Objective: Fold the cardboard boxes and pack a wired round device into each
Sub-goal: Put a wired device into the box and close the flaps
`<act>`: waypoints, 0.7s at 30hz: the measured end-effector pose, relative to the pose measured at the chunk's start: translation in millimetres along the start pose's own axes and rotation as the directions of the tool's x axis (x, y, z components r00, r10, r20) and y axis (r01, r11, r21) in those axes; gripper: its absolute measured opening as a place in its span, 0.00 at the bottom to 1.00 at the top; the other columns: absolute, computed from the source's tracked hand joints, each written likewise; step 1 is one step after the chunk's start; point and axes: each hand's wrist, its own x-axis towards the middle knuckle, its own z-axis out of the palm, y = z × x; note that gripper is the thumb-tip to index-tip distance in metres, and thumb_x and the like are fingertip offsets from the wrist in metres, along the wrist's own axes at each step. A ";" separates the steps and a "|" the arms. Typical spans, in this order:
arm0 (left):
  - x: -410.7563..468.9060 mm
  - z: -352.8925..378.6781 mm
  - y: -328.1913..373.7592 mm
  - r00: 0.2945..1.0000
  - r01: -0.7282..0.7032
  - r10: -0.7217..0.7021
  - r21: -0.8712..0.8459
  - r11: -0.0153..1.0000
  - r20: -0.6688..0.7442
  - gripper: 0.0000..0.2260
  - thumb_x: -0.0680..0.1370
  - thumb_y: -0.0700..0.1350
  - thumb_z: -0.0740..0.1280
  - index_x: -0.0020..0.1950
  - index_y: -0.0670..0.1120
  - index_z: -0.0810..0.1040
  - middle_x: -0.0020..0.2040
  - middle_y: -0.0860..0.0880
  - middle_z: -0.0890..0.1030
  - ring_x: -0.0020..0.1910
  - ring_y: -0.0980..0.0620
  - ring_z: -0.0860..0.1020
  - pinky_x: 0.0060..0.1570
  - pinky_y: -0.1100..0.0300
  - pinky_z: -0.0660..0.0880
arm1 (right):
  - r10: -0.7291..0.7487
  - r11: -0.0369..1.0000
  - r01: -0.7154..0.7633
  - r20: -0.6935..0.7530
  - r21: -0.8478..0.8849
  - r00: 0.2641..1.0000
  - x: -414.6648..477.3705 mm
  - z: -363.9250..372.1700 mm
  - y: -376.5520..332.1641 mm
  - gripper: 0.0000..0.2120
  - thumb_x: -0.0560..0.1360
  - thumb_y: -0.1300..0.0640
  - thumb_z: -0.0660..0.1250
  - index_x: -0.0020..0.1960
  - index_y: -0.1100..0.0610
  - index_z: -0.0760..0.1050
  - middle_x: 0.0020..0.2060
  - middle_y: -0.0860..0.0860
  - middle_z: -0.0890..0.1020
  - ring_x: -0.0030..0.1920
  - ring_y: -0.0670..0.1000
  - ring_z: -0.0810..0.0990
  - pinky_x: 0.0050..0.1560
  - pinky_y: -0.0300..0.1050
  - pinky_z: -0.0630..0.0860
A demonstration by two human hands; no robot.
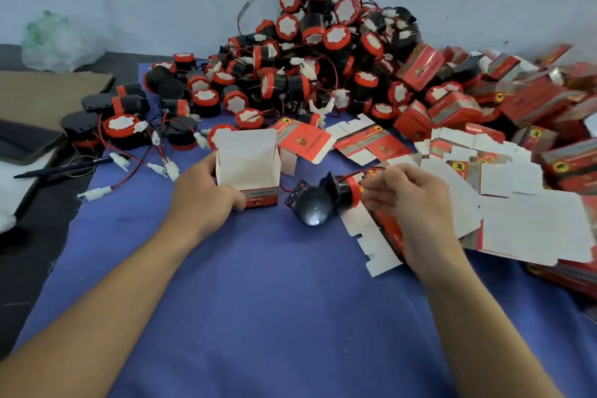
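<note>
Left hand [206, 191] grips the left side of an open box [247, 168], fingers curled round its lower front corner. The box stands upright on a blue cloth [258, 294], lid flap raised and white inside showing.

Right hand [407, 200], to the right of the box, has its fingers curled at the red-banded end of a device [318, 207] and pinches it there, where a red wire [361, 170] loops out. The black, round device lies on the cloth just right of the box, not touching it.

Flat blanks [533, 223], white side up, spread well to the right of the box, one lying under the right wrist. Closed red boxes [452, 110] are heaped behind and to the right of the box.

A tall pile [307, 52] of the same black-and-red devices rises behind the box against a pale wall. More loose ones [122, 129], with white plugs on red wires, trail off to the box's left. Farther left lie a brown cardboard sheet [48, 90] and a crumpled plastic bag [55, 39].
</note>
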 end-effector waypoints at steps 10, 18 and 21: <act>-26.5 -3.4 22.0 0.713 -0.568 0.617 0.240 0.787 -0.334 0.38 0.64 0.44 0.68 0.76 0.46 0.69 0.74 0.49 0.72 0.74 0.50 0.70 0.71 0.53 0.66 | -0.354 0.211 0.580 0.492 -0.787 0.795 -15.6 30.4 10.9 0.42 0.68 0.65 0.69 0.79 0.49 0.63 0.78 0.51 0.65 0.78 0.57 0.59 0.79 0.55 0.54; -57.8 53.8 35.3 0.641 -0.657 0.724 0.669 0.347 0.255 0.26 0.70 0.48 0.73 0.68 0.43 0.79 0.64 0.45 0.80 0.62 0.42 0.78 0.64 0.48 0.70 | -0.351 0.402 0.519 0.396 -0.755 0.848 -6.7 37.8 21.2 0.15 0.67 0.53 0.75 0.49 0.52 0.71 0.46 0.46 0.69 0.42 0.52 0.69 0.38 0.43 0.62; -52.2 46.7 34.1 0.588 -0.676 0.783 0.656 0.336 0.204 0.21 0.69 0.50 0.75 0.59 0.45 0.82 0.54 0.46 0.80 0.53 0.42 0.78 0.57 0.49 0.69 | -0.308 0.516 0.506 0.402 -0.691 0.862 -13.7 29.1 16.9 0.15 0.64 0.52 0.75 0.46 0.48 0.71 0.37 0.45 0.77 0.36 0.48 0.74 0.34 0.41 0.68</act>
